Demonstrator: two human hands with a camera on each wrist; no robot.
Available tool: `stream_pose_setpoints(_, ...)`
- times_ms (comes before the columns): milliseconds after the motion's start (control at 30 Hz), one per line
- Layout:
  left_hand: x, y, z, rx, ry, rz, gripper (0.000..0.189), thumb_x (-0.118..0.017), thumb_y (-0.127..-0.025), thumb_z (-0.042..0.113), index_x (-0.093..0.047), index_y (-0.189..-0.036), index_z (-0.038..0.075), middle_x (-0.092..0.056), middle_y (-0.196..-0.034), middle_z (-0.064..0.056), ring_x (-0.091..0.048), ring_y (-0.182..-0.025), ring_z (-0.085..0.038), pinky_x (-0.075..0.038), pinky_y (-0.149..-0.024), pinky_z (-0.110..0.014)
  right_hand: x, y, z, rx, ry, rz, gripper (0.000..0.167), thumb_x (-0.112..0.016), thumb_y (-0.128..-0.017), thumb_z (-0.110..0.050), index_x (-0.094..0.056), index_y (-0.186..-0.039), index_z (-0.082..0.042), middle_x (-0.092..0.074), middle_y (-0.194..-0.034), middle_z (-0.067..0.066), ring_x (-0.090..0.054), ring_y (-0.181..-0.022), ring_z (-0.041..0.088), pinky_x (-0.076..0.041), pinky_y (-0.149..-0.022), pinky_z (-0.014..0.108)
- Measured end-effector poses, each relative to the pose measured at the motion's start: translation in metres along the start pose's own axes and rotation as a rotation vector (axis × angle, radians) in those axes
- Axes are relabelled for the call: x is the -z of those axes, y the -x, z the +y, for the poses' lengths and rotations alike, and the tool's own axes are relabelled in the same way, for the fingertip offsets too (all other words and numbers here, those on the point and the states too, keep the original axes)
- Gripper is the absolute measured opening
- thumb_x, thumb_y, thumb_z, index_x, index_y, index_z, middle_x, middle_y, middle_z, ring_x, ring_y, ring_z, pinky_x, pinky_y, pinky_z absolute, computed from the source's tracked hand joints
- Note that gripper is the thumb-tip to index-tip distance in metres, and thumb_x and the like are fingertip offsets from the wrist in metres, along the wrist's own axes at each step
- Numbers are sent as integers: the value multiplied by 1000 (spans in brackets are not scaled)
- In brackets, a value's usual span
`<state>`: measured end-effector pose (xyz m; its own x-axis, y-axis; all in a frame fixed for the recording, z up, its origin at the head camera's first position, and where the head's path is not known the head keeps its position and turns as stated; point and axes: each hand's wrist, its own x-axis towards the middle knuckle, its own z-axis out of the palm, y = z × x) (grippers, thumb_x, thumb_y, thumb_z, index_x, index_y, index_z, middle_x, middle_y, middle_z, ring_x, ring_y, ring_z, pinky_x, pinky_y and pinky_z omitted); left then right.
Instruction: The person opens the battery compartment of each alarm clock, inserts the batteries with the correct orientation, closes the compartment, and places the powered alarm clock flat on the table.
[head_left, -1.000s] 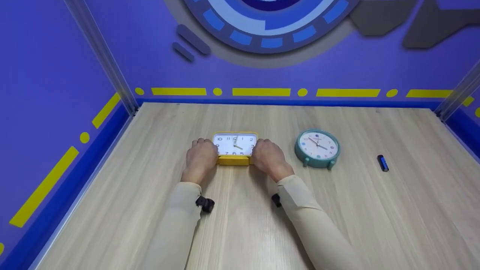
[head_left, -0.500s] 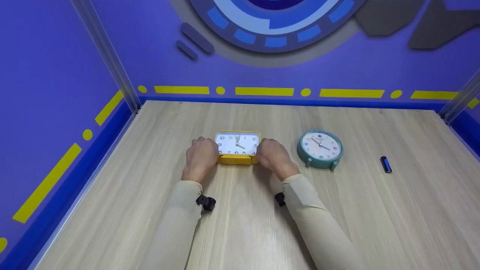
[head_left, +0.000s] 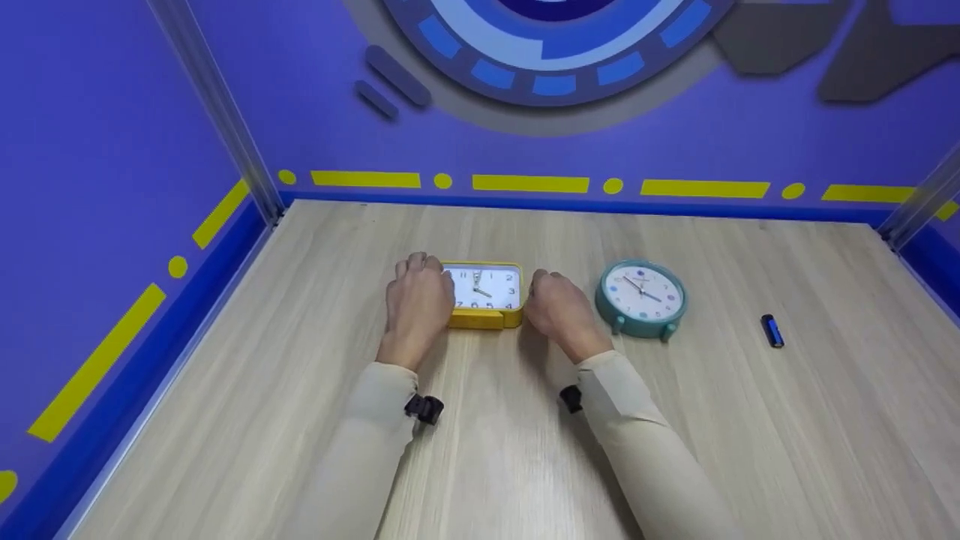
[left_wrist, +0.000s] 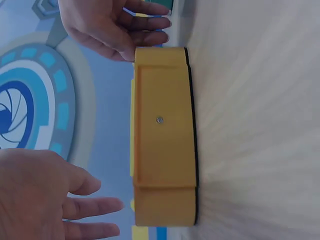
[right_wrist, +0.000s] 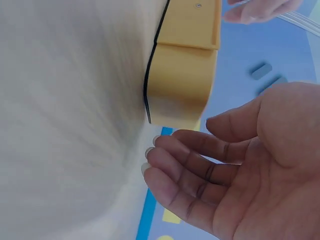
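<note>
A yellow rectangular alarm clock lies face up on the wooden table, its white dial partly covered by my left hand. In the left wrist view the clock's yellow side shows a small screw, and my left fingers extend loosely, apart from it. My right hand is beside the clock's right end. Its fingers are loosely bent in the right wrist view, with a gap between the fingertips and the yellow casing. Neither hand holds anything.
To the right, a round teal alarm clock with two feet lies face up. Farther right is a blue and black battery on the table. Blue panels with yellow marks enclose the back and sides.
Both hands have let go of the yellow clock's ends. My left hand has risen over its left side, and my right hand has drawn slightly away to the right.
</note>
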<state>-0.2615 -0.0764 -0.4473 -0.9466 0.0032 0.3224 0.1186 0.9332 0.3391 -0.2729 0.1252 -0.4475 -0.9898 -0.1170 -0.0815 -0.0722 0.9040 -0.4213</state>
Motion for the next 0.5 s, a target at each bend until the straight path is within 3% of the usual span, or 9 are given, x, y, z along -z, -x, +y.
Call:
stream_pose_setpoints(267,-5,9,28,-91,-9,-37,31,-53,-111,18,-69,-127,-3,-61,-143,-18,-54,-135,-35,-50,-105,-51,14,10,12,47,19,40,29,-48,-108,-7,-60,-128,9,-64,-115,23,-64,-96,32,-56,-89,46)
stream_pose_setpoints(500,-11,17,46,-113,42,-56,38,-56,-111,22,-61,-140,-1,-53,-152,-17,-47,-143,-32,-41,-115,-48,25,19,21,71,-13,89,28,-50,-109,-9,-59,-129,9,-64,-115,24,-64,-98,35,-56,-91,48)
